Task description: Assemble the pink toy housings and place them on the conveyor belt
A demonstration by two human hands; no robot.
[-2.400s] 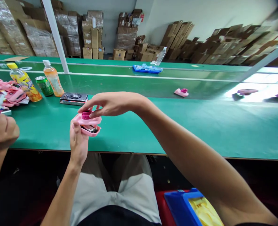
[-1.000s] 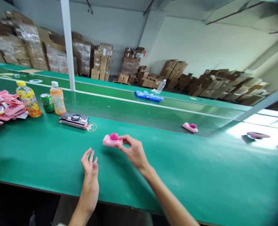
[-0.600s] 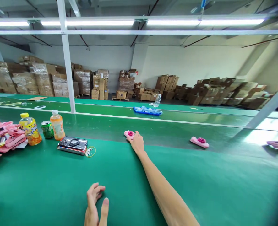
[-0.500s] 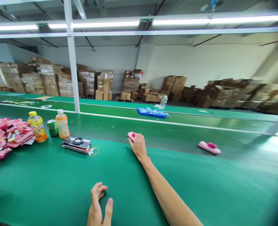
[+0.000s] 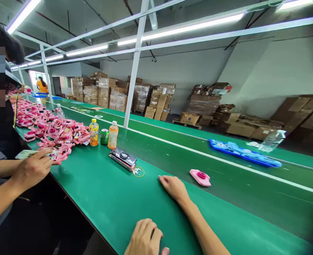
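Observation:
My right hand (image 5: 173, 187) rests low over the near green surface, palm down, with its fingers loosely bent and nothing visible in them. To its right, apart from it, a pink toy-camera-like plastic piece (image 5: 200, 177) with a darker pink ring lies on the darker green belt. Nearer to me, at the bottom of the view, my left hand (image 5: 145, 238) hovers with curled fingers and the thumb apart. It holds nothing that I can see, though its palm is hidden.
Beyond my hands lie a black-topped box (image 5: 123, 158), an orange bottle (image 5: 113, 135), a green can (image 5: 104, 136) and a yellow-capped bottle (image 5: 94, 132). Many pink pieces (image 5: 63, 131) are heaped at left, beside a co-worker's hand (image 5: 34, 168). A blue tray (image 5: 243, 154) sits across the belt.
The view has swung left, bringing the co-worker into sight. My right hand has come away from the pink piece and drawn back. My left hand has turned palm down.

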